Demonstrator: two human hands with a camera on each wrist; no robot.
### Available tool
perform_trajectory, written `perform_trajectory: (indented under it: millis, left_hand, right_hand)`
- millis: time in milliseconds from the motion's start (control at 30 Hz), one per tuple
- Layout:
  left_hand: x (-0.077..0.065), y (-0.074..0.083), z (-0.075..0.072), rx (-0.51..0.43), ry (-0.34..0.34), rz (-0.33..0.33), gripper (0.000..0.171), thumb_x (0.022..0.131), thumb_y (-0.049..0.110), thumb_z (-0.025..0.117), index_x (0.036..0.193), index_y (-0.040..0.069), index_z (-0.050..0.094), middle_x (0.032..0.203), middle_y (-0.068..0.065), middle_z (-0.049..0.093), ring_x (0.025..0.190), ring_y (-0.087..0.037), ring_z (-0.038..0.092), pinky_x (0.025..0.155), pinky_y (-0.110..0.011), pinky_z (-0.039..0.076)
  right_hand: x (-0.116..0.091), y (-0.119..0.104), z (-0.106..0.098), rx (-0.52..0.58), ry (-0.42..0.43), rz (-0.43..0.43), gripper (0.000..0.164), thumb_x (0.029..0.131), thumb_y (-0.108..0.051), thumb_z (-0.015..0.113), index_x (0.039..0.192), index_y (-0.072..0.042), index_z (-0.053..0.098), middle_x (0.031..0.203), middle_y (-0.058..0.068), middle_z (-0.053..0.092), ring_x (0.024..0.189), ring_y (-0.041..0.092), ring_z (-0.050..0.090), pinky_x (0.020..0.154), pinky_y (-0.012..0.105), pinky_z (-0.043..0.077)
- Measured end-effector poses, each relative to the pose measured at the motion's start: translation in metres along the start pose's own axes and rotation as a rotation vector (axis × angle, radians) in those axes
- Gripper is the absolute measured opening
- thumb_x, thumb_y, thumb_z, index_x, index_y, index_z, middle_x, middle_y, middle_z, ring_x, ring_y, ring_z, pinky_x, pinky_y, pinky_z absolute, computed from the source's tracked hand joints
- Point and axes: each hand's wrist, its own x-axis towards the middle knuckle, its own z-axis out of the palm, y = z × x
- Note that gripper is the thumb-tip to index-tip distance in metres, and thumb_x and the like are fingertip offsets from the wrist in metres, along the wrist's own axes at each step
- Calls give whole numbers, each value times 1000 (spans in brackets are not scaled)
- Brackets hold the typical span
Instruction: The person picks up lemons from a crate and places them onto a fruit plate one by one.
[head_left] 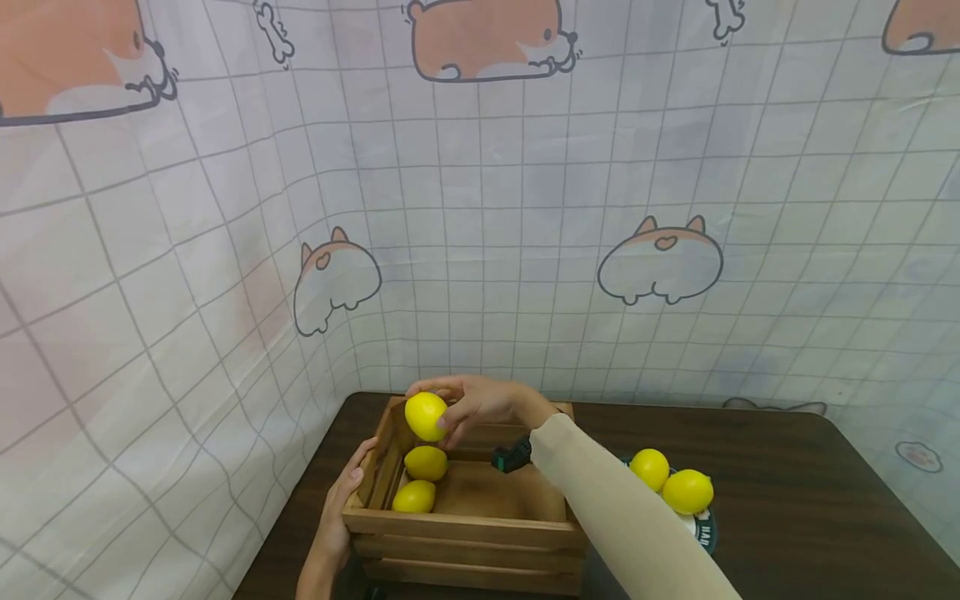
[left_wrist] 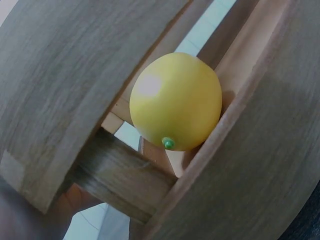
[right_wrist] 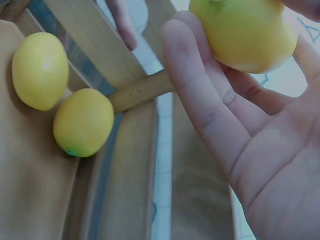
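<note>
My right hand (head_left: 480, 400) holds a yellow lemon (head_left: 426, 416) between thumb and fingers, above the back left corner of a slatted wooden crate (head_left: 465, 527). In the right wrist view, the held lemon (right_wrist: 245, 37) is cut off by the top edge. Two more lemons lie along the crate's left side: one lemon (head_left: 426, 463) behind, the other lemon (head_left: 414, 497) in front. My left hand (head_left: 337, 508) rests against the outside of the crate's left wall, its fingers fairly straight. Through the slats, the left wrist view shows a lemon (left_wrist: 176, 102) with a green tip.
To the right of the crate, two lemons (head_left: 670, 481) sit on a round, dark-rimmed plate (head_left: 705, 531), partly hidden by my right sleeve (head_left: 622, 508). Everything stands on a dark wooden table (head_left: 795, 500). A patterned curtain (head_left: 510, 183) hangs behind and to the left.
</note>
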Motion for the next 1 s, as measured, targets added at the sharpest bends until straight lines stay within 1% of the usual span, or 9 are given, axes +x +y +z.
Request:
perform_trajectory:
  millis: [100,167,233,433,600,667,833,900,1000]
  left_hand:
    - [0,0,0,-5,4,10,52,111,35,23,161,23,32,170,-7,21,142,0,33,119,-47,27]
    - [0,-1,1,-15,7,16,52,111,35,24,161,22,33,171,-7,19,141,3,31,120,-62,18]
    - [0,-1,1,-31,6,16,52,111,34,25,161,21,33,171,-9,18,140,2,30,119,-69,13]
    - [-1,-2,1,-38,9,16,52,111,34,25,161,20,33,171,-12,17,140,1,27,117,-75,8]
    - [-1,-2,1,-37,12,16,52,111,34,25,161,20,33,171,-11,18,142,0,27,118,-74,9]
    - [-2,-1,2,-39,13,11,52,111,34,25,160,20,34,171,-11,17,147,-8,25,118,-74,9]
    - [-2,0,3,-46,11,2,52,111,35,26,160,20,34,172,-13,15,155,-34,11,117,-76,6]
    - [-1,1,3,-49,10,5,53,110,34,26,160,20,34,172,-14,15,156,-38,8,116,-77,6]
    - [-1,2,3,-47,9,7,53,110,34,27,160,19,34,172,-14,15,156,-39,8,116,-78,5]
  right_hand:
    - [-6,-3,-2,2,8,-12,74,88,-6,66,156,-20,41,149,9,47,111,28,67,92,48,59]
    - [-10,-4,-4,-3,11,-22,72,88,-6,67,155,-23,44,149,9,48,111,27,67,92,47,59]
    - [-15,-7,-5,-23,18,-30,71,88,-7,67,154,-25,45,150,8,47,110,26,67,91,46,59]
    - [-29,-13,-7,-80,19,-56,71,89,-7,65,156,-22,43,153,10,43,111,24,65,91,48,59]
    - [-40,-18,-9,-92,3,-77,72,89,-6,63,156,-18,41,147,14,46,108,29,67,88,47,60]
    - [-44,-18,-10,-95,1,-83,72,89,-6,63,156,-17,41,145,14,46,105,29,68,88,47,61]
    - [-54,-17,-13,-110,-3,-97,71,89,-6,62,156,-13,39,147,16,46,102,33,68,85,44,61]
    - [-58,-16,-14,-110,-2,-104,71,90,-5,62,157,-13,38,147,17,46,102,37,67,84,43,62]
    - [-64,-17,-15,-103,2,-111,71,91,-4,62,157,-12,37,146,17,46,101,35,68,83,42,62]
